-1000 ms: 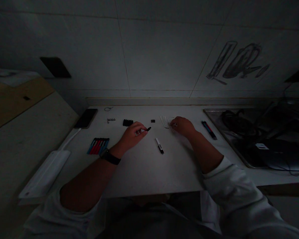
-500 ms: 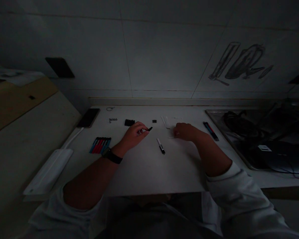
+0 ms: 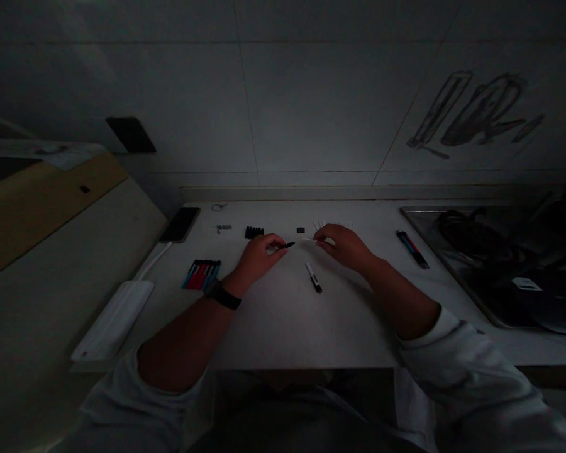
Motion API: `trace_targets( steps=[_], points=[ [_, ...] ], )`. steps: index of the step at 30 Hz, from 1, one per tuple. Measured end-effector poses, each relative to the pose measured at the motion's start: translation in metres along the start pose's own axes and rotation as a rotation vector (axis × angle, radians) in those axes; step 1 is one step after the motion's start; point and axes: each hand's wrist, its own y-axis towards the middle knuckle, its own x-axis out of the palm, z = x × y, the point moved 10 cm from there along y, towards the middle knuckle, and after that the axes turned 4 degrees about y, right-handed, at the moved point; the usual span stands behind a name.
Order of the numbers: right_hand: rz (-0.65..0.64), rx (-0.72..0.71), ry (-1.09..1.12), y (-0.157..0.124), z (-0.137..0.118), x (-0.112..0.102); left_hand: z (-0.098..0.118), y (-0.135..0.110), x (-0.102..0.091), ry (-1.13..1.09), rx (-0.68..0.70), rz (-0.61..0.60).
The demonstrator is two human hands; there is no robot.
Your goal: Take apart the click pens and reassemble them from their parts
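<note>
My left hand (image 3: 259, 258) pinches a short black pen part (image 3: 289, 245), its tip pointing right. Facing it, my right hand (image 3: 343, 245) holds a thin white pen refill (image 3: 307, 239) between thumb and fingers, with its free end close to the black part but apart from it. Below the hands lies a white-and-black pen piece (image 3: 313, 277). More white refills (image 3: 316, 224) rest behind my right hand, partly hidden. A row of black pen parts (image 3: 254, 232) sits just behind my left hand, and a small dark block (image 3: 300, 230) lies between the hands.
Red, blue and black pen barrels (image 3: 202, 275) lie left of my left wrist. Small metallic pieces (image 3: 224, 227), a ring (image 3: 218, 207) and a phone (image 3: 181, 224) are farther back. A white power strip (image 3: 116, 321) is at left; pens (image 3: 412, 249) and a metal-edged tray (image 3: 446, 277) at right.
My right hand has lifted the refill from the tabletop and brought it left, towards the black part. My left hand keeps its pinch. The whole view has shifted slightly.
</note>
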Motion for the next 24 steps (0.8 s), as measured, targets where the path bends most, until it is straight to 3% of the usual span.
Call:
trace_targets(
  steps=[6,13,24],
  points=[
    [0.039,-0.09,-0.013,-0.002,-0.012,0.01,0.0,0.0,-0.001,0.003,0.029,0.027],
    [0.103,-0.102,-0.054,-0.003,-0.009,0.002,0.0,0.0,-0.001,0.009,0.033,0.022],
    [0.079,-0.148,-0.094,-0.004,-0.018,0.009,0.003,-0.001,0.0,0.013,0.065,0.016]
  ],
)
